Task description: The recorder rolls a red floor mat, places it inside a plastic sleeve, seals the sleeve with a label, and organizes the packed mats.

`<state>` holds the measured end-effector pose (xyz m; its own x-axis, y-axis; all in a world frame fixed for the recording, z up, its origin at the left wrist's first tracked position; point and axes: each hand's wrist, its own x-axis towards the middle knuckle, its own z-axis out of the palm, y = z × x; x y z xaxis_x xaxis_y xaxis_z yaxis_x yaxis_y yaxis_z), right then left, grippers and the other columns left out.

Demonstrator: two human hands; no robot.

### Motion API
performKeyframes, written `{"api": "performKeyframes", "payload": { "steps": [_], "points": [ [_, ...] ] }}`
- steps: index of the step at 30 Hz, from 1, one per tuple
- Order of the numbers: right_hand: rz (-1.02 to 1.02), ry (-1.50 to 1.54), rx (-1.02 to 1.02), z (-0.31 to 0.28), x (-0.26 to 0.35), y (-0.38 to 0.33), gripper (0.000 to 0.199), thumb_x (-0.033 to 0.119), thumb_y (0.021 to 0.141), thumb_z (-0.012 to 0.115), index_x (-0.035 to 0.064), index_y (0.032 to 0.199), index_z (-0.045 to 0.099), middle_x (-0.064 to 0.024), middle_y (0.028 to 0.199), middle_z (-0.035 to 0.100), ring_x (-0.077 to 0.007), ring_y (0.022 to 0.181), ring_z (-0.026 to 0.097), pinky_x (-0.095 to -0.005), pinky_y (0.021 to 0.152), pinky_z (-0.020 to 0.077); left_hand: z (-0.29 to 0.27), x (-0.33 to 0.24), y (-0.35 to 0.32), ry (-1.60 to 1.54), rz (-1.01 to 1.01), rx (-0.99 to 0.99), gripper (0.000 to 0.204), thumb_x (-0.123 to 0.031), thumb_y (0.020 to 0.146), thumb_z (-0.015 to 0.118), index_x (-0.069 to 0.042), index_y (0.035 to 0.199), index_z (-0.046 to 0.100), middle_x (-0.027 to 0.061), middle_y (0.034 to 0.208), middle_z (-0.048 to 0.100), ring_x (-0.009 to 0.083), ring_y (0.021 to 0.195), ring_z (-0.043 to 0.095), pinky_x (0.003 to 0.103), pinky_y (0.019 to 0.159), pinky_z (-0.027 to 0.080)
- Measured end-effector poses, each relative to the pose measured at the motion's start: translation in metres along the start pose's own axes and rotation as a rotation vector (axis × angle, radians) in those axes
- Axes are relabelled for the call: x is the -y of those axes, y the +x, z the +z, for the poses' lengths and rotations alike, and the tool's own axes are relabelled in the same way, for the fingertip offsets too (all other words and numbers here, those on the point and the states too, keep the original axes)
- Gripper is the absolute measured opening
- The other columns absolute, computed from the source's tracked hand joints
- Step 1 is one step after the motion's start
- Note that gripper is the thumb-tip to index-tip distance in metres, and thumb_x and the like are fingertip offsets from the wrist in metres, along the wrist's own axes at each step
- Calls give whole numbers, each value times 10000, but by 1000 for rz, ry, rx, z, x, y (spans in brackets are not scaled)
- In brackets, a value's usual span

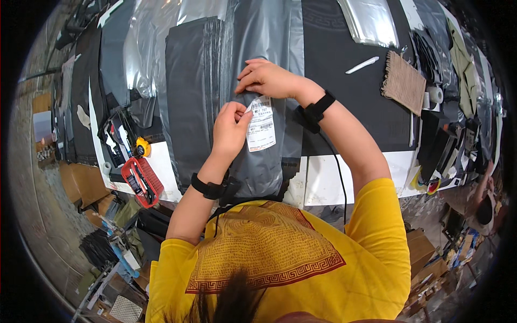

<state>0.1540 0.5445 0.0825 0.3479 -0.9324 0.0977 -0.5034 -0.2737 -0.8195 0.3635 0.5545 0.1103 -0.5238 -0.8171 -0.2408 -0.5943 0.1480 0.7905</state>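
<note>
A long grey plastic bag (264, 172) lies lengthwise in front of me on the table. On it is a white printed label (262, 137), its upper left edge meeting the fingertips of my left hand (230, 128). That hand is closed in a pinch at the label's edge. Just above the label, my right hand (272, 79) rests over the bag with bent fingers somewhat apart. Its palm side is hidden. Left of the bag, a stack of folded dark grey fabric (188, 81) lies alongside.
A red basket (155, 180) of small tools and a yellow tape measure (142, 147) sit at the table's left. Clear plastic sleeves (371, 21), a white pen-like tool (362, 65) and a brown woven piece (403, 83) lie to the right. A black cable (340, 167) trails from my right wristband.
</note>
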Motion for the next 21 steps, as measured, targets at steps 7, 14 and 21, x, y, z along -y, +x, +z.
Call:
{"api": "performKeyframes", "payload": {
  "steps": [7, 14, 21],
  "points": [
    [-37, -202, 44, 2, 2, 2, 206, 137, 845, 681, 160, 1039, 745, -52, 1162, 664, -249, 1200, 513, -402, 1110, 317, 2, -9, -7, 550, 342, -132, 88, -69, 900, 579, -10, 865, 525, 152, 870, 568, 353, 834, 574, 437, 724, 457],
    [-74, -128, 98, 4, -16, 14, 187, 113, 840, 673, 167, 1002, 751, 17, 1001, 706, -194, 1056, 584, -374, 1043, 361, -2, -23, -11, 669, 451, -111, 100, -55, 872, 583, -18, 847, 493, 162, 824, 535, 361, 793, 553, 451, 715, 441],
    [-49, -130, 98, 4, -14, 16, 161, 94, 855, 645, 153, 966, 745, 16, 938, 716, -193, 966, 615, -371, 1033, 356, -1, -25, -14, 679, 480, -128, 95, -46, 860, 591, -22, 848, 499, 151, 814, 529, 351, 781, 551, 442, 707, 438]
  ]
}}
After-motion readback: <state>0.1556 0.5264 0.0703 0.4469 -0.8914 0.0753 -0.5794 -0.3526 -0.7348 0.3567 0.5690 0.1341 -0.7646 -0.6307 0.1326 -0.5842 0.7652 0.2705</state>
